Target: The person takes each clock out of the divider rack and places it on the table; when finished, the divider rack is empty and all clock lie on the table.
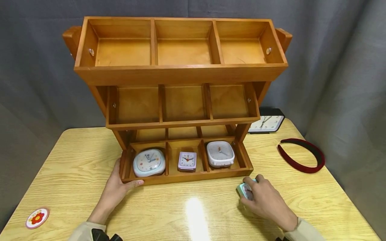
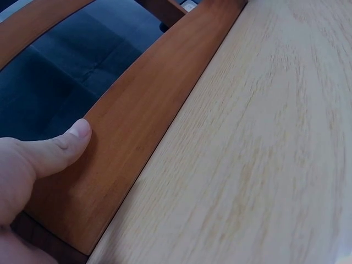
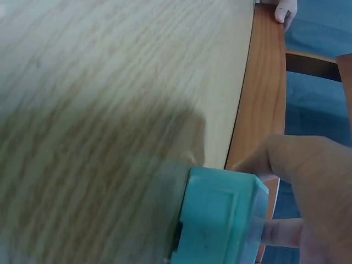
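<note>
A three-tier wooden storage rack [image 1: 181, 74] stands on the table. My left hand [image 1: 116, 187] grips the front left corner of its bottom tray; the thumb [image 2: 55, 154] lies along the front wall [image 2: 126, 126]. That tray holds a rounded white-and-blue clock [image 1: 149, 162] at left, a small lilac clock [image 1: 187, 161] in the middle and a white clock [image 1: 220, 153] at right. Just off the tray's front right corner, my right hand [image 1: 266, 202] pinches a small teal clock [image 3: 217, 212] low over the table. The hand partly covers its face.
Behind the rack at right stands a black-framed desk clock [image 1: 266, 124], partly hidden. A dark red headband [image 1: 319, 159] lies on the right side of the table. At the left front is a round patch with a red flower [image 1: 37, 218]. Grey curtain [image 1: 328, 50] hangs behind.
</note>
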A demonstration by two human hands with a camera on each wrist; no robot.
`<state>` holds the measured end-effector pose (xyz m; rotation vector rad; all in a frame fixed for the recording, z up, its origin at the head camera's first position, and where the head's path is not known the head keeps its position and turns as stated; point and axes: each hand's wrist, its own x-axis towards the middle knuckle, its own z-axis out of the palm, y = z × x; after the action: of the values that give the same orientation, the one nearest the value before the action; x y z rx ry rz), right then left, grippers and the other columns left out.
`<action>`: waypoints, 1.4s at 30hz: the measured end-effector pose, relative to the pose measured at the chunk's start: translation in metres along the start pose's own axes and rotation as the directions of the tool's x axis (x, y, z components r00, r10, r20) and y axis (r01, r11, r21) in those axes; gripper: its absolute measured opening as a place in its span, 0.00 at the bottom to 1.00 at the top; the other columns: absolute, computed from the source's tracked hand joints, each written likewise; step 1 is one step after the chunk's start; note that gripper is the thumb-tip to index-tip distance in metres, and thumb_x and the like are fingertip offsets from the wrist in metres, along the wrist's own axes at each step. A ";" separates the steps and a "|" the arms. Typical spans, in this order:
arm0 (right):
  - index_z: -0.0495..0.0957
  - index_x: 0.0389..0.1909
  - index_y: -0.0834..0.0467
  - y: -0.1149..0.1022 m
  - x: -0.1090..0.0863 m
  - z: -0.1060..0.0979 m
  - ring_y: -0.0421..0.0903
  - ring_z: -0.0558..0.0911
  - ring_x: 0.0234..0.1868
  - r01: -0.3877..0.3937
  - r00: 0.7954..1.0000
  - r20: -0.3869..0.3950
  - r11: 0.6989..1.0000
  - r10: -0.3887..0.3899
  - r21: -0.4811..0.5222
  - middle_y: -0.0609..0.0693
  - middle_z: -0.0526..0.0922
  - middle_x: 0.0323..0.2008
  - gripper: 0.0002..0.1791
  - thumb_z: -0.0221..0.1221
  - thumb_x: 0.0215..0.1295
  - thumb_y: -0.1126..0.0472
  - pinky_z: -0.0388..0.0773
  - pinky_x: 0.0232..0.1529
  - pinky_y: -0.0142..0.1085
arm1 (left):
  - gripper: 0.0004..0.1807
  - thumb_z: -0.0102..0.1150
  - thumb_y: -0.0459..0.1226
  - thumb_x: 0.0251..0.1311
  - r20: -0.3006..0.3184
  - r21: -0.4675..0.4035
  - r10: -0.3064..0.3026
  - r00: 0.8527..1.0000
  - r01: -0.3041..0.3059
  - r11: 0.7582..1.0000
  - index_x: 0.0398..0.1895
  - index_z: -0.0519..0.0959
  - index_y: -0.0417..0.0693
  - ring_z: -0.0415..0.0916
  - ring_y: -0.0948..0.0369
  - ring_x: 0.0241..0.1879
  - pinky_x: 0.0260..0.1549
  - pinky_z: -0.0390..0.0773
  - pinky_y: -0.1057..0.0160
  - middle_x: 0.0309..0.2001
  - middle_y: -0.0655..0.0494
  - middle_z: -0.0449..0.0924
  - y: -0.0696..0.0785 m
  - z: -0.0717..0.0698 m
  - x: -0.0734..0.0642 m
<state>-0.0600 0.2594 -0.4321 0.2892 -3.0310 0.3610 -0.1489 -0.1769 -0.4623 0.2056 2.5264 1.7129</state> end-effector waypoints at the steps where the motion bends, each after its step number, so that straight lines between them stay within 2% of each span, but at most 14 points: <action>1: 0.80 0.47 0.59 0.000 0.001 0.001 0.41 0.68 0.23 -0.005 1.000 0.006 1.000 0.005 -0.001 0.54 0.76 0.31 0.23 0.65 0.49 0.56 0.64 0.19 0.27 | 0.62 0.75 0.40 0.47 0.000 -0.002 0.002 1.000 -0.002 1.000 0.77 0.39 0.47 0.53 0.40 0.72 0.69 0.55 0.38 0.73 0.38 0.53 0.000 0.000 0.000; 13: 0.78 0.49 0.59 -0.001 0.004 0.003 0.43 0.69 0.24 -0.043 0.997 0.070 0.999 0.043 -0.004 0.55 0.75 0.32 0.24 0.66 0.50 0.53 0.65 0.19 0.29 | 0.62 0.75 0.41 0.46 -0.012 0.005 0.011 1.000 -0.011 1.000 0.77 0.39 0.47 0.54 0.40 0.71 0.68 0.55 0.38 0.73 0.38 0.54 -0.003 0.000 0.000; 17: 0.77 0.51 0.58 -0.002 0.004 0.004 0.45 0.71 0.27 -0.066 0.994 0.090 0.998 0.066 -0.006 0.58 0.76 0.35 0.25 0.66 0.52 0.52 0.69 0.20 0.31 | 0.62 0.75 0.41 0.47 -0.013 0.011 0.009 1.000 -0.009 1.000 0.77 0.39 0.47 0.54 0.40 0.71 0.68 0.55 0.38 0.73 0.38 0.54 -0.003 -0.001 0.000; 20: 0.77 0.53 0.57 -0.004 0.002 0.002 0.48 0.74 0.29 -0.078 0.993 0.090 0.997 0.079 -0.022 0.59 0.77 0.37 0.28 0.66 0.54 0.47 0.72 0.21 0.34 | 0.62 0.75 0.41 0.46 -0.013 0.010 0.011 1.000 -0.011 1.000 0.77 0.41 0.47 0.54 0.40 0.71 0.68 0.55 0.38 0.72 0.38 0.55 -0.004 0.000 -0.001; 23: 0.76 0.56 0.54 -0.009 0.000 -0.009 0.50 0.76 0.32 -0.096 0.992 0.074 0.995 0.097 -0.021 0.59 0.77 0.40 0.31 0.65 0.55 0.41 0.72 0.19 0.37 | 0.62 0.75 0.41 0.46 -0.016 0.010 0.012 1.000 -0.011 1.000 0.77 0.41 0.48 0.54 0.41 0.72 0.69 0.55 0.38 0.72 0.39 0.55 -0.003 -0.001 0.000; 27: 0.74 0.59 0.54 -0.016 0.003 -0.036 0.54 0.78 0.36 -0.103 0.994 0.046 0.995 0.103 -0.005 0.60 0.78 0.44 0.36 0.61 0.56 0.34 0.72 0.19 0.39 | 0.62 0.75 0.42 0.47 -0.026 0.022 0.016 1.000 -0.016 1.000 0.77 0.40 0.49 0.54 0.40 0.71 0.69 0.56 0.38 0.73 0.39 0.54 0.000 -0.002 0.002; 33: 0.74 0.59 0.60 -0.022 0.021 -0.072 0.58 0.80 0.39 -0.010 0.999 -0.040 0.999 0.008 -0.032 0.62 0.78 0.47 0.40 0.60 0.57 0.33 0.79 0.29 0.49 | 0.62 0.75 0.41 0.47 -0.025 0.021 0.008 1.000 -0.007 1.000 0.77 0.39 0.48 0.54 0.40 0.71 0.69 0.56 0.39 0.73 0.38 0.53 0.000 -0.003 0.002; 38: 0.72 0.61 0.59 -0.029 0.035 -0.086 0.57 0.79 0.39 0.032 0.995 -0.091 0.998 -0.036 -0.047 0.62 0.78 0.46 0.39 0.61 0.57 0.35 0.78 0.34 0.49 | 0.62 0.75 0.40 0.47 -0.020 0.013 0.021 1.000 -0.021 1.000 0.77 0.40 0.48 0.55 0.41 0.71 0.68 0.57 0.39 0.72 0.38 0.55 -0.003 -0.002 0.003; 42: 0.71 0.63 0.57 -0.037 0.043 -0.087 0.57 0.79 0.39 0.052 0.995 -0.077 0.998 -0.055 -0.042 0.61 0.78 0.47 0.41 0.60 0.57 0.33 0.77 0.28 0.44 | 0.61 0.76 0.41 0.46 -0.018 0.013 0.028 0.999 -0.028 1.000 0.76 0.41 0.46 0.56 0.40 0.71 0.68 0.57 0.38 0.72 0.38 0.56 -0.005 -0.001 0.002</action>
<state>-0.0908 0.2374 -0.3356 0.3447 -2.9430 0.2996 -0.1508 -0.1791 -0.4667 0.2285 2.5603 1.7163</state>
